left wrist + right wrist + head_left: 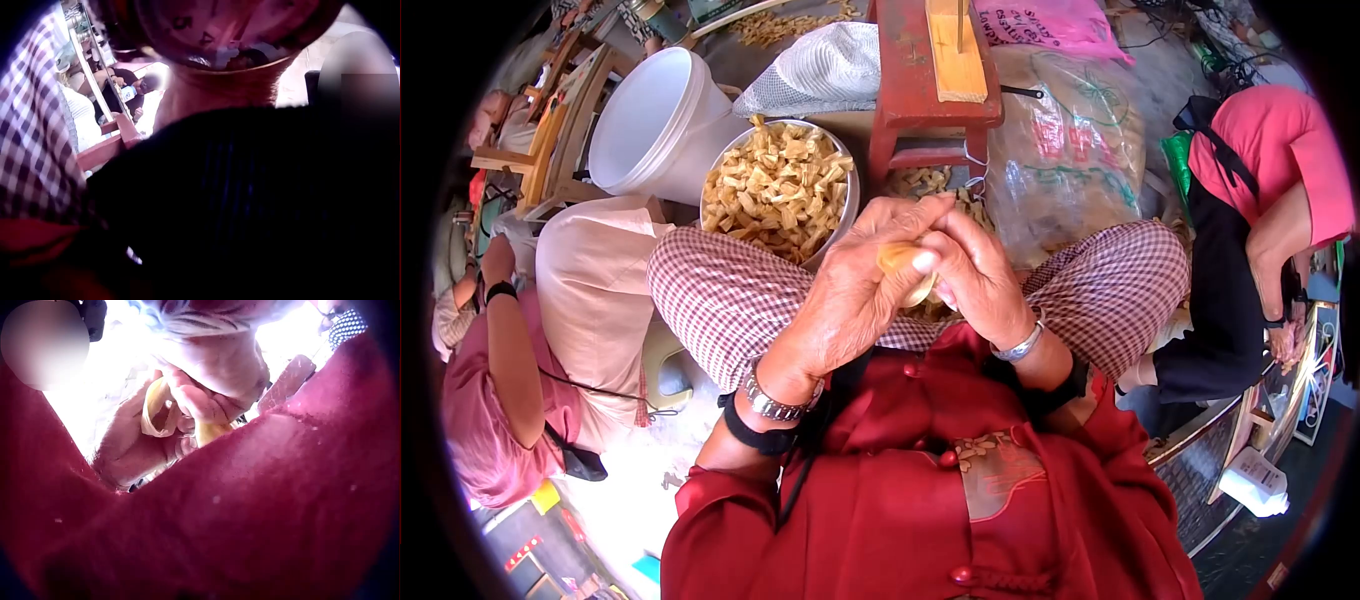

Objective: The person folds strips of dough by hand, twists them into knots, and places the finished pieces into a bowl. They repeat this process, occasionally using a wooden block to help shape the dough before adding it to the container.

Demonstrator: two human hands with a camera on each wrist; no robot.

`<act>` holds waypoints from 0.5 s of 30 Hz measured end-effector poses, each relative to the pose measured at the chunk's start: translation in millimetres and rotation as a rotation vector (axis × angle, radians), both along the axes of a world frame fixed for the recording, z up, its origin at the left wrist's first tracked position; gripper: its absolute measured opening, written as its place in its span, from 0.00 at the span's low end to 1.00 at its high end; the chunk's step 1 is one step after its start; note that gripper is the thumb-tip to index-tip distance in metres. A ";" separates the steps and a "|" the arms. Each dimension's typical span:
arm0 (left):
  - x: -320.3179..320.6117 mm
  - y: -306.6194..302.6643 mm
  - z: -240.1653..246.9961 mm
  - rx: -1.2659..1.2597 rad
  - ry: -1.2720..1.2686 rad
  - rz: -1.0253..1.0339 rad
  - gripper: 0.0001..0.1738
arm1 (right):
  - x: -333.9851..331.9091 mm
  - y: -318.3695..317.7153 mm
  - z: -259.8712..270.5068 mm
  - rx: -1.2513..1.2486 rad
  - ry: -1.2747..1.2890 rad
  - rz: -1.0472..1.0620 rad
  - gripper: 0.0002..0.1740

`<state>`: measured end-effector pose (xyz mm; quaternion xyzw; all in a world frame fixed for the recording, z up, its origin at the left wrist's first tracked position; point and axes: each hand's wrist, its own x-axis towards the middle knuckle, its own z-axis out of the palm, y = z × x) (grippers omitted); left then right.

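Observation:
In the head view both hands meet over the lap. Between them is a pale yellow, flat strip (pixel 893 257), bent into a loop. My left hand (pixel 847 275), with a watch at its wrist, pinches it, thumb on top. From the other side my right hand (pixel 983 278), with a silver bangle, grips the same strip. The right wrist view shows the strip's loop (pixel 156 415) standing out between the fingers, and a yellow end (pixel 211 433) below the right hand (pixel 219 369). In the left wrist view the watch (pixel 231 31) and a dark band hide the work.
A metal basin (pixel 853 200) heaped with folded yellow pieces (pixel 775 190) stands beyond the left knee. Near it are a white bucket (pixel 650 125), a mesh sack (pixel 825 70), a red wooden bench (pixel 900 70) and a clear plastic bag (pixel 1060 150). People sit on both sides.

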<state>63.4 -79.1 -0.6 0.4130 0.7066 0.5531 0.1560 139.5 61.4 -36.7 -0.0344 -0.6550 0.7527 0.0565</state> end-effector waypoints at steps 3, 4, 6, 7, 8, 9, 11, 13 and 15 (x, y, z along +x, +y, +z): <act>2.7 -2.1 -10.9 0.153 -0.580 -0.041 0.21 | 0.1 2.0 5.0 0.086 0.023 -0.076 0.19; 4.2 -5.1 -12.3 0.178 -0.861 -0.076 0.21 | 1.8 4.1 6.4 0.094 0.032 -0.091 0.20; 2.3 -7.8 -12.1 0.142 -0.897 -0.142 0.23 | 6.2 6.5 4.4 0.097 0.042 -0.089 0.22; 0.9 -6.3 -7.2 0.148 -0.977 -0.206 0.26 | 8.6 8.7 2.5 0.084 0.040 -0.068 0.22; -0.8 -4.4 -4.8 0.154 -1.053 -0.271 0.29 | 10.9 10.8 0.8 0.071 0.038 -0.047 0.23; -0.9 -3.2 -6.2 0.190 -1.082 -0.291 0.29 | 14.9 14.1 1.8 0.109 0.044 -0.047 0.22; -2.1 -0.7 -9.7 0.261 -1.139 -0.336 0.28 | 19.3 30.5 -1.2 0.319 0.124 -0.108 0.19; -9.8 -2.6 -10.1 0.331 -1.168 -0.334 0.27 | 32.8 49.2 6.3 0.262 -0.009 -0.141 0.17; -14.2 -6.3 -6.9 0.407 -1.216 -0.310 0.27 | 38.6 61.6 8.5 0.338 0.001 -0.171 0.17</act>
